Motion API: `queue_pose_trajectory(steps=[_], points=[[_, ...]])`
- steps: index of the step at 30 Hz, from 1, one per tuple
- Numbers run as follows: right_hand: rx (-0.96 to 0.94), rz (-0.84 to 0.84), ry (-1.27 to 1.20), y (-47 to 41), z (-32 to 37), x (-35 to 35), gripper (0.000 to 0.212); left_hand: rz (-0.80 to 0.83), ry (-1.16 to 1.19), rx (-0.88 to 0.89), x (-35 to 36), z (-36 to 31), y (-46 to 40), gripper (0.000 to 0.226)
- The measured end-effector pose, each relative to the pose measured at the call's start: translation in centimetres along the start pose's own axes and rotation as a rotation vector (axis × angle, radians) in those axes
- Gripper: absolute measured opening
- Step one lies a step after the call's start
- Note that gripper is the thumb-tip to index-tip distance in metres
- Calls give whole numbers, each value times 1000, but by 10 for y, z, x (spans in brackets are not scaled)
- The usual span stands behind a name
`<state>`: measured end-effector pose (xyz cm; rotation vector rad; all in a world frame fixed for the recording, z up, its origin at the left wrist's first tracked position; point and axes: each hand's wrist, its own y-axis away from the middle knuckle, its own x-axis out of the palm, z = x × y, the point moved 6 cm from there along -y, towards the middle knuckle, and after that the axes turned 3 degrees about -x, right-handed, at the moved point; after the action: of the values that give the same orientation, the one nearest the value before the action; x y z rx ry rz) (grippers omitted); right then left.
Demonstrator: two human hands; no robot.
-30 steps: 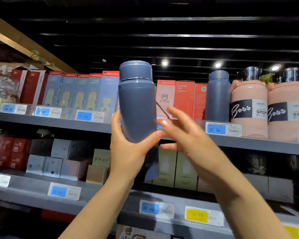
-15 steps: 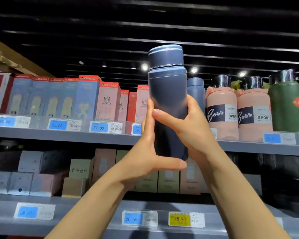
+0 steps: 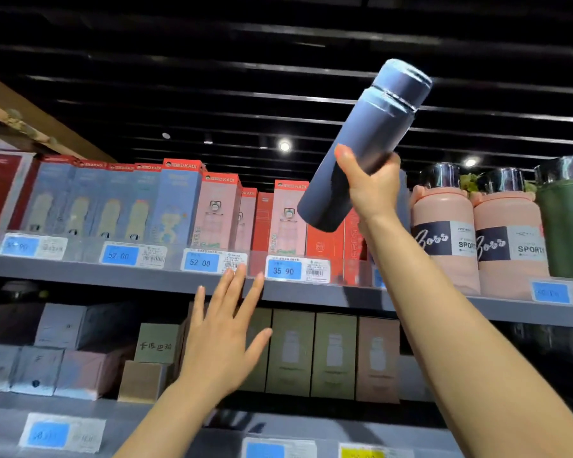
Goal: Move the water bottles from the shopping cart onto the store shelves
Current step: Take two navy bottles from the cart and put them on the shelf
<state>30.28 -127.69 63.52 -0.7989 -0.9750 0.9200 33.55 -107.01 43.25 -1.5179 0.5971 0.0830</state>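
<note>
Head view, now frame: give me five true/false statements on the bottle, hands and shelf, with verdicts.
1. The right hand holds the blue bottle. True.
2. The bottle stands upright on the shelf. False: it is in the air, tilted, cap up and to the right.
3. The left hand grips the bottle too. False: it is open, fingers spread, below the bottle near the upper shelf edge.
4. Two pink bottles stand on the upper shelf, right of the right arm. True.
5. The tag below the held bottle reads 52.00. False: it reads 35.90.
</note>
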Motion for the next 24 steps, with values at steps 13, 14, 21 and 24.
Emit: queue_pose_trajectory(steps=[13,14,21,24], points=[[245,259,811,7,-91,5,75,-98,-43,41,7,1,-1,81],[244,260,833,6,-92,6,75,-98,-39,41,8,1,-1,80],[239,200,974,7,-91,6,87,-82,45,11,2,2,0,66],[181,198,1039,12,-87,8,98,-84,86,2,-3,2,0,62]])
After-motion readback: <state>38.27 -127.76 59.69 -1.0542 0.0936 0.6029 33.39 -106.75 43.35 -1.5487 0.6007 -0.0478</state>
